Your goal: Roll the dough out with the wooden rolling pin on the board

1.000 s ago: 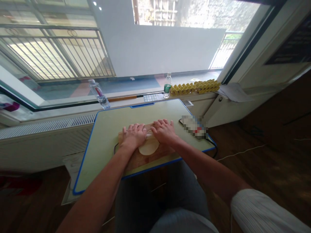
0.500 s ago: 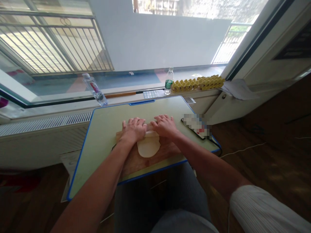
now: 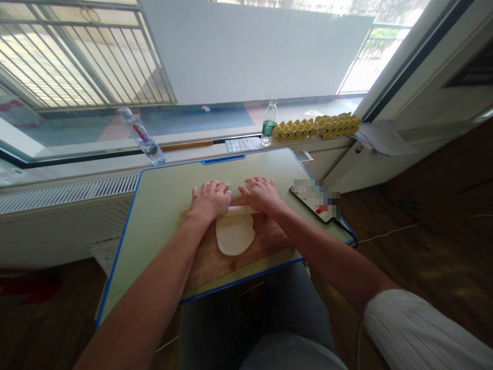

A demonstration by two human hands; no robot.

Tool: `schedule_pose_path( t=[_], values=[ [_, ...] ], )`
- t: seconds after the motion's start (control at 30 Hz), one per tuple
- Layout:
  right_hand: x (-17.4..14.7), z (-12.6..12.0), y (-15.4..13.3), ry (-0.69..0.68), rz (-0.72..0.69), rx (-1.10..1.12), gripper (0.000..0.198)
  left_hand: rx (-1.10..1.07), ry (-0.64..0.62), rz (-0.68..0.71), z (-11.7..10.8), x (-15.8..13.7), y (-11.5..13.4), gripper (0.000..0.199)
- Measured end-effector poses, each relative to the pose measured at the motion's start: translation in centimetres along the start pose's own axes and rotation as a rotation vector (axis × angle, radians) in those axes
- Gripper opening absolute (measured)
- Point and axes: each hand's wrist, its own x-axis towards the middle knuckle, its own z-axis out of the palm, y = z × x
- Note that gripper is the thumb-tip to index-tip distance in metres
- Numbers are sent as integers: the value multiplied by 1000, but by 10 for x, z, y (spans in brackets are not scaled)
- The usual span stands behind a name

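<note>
A pale wooden rolling pin (image 3: 242, 210) lies crosswise at the far edge of a flattened, roundish sheet of dough (image 3: 234, 237). My left hand (image 3: 211, 199) is closed over the pin's left part, with the fingers curving over its far side. On the right part, my right hand (image 3: 261, 193) grips the pin in the same way, and the middle of the pin shows between the hands. Under the dough is a brown wooden cutting board (image 3: 269, 234), partly covered by my forearms. The board rests on a light green folding table (image 3: 154, 216) with a blue rim.
A phone (image 3: 311, 201), partly blurred out, lies on the table's right side with a dark strap. Along the windowsill stand a tilted bottle (image 3: 142, 137), a green-labelled bottle (image 3: 268, 126) and yellow egg trays (image 3: 316, 126). A radiator (image 3: 69, 194) runs below the sill at left.
The pin has shifted slightly toward the far edge of the dough, and more of the pin and dough shows between my hands. The view has tilted slightly downward.
</note>
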Motion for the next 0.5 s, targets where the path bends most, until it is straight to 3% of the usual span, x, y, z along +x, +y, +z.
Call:
schedule_pose_path(
  t=[0.5],
  values=[
    [-18,-1,-4,31,-5,42,48,0,32,-7,2,-16,4,58]
  ],
)
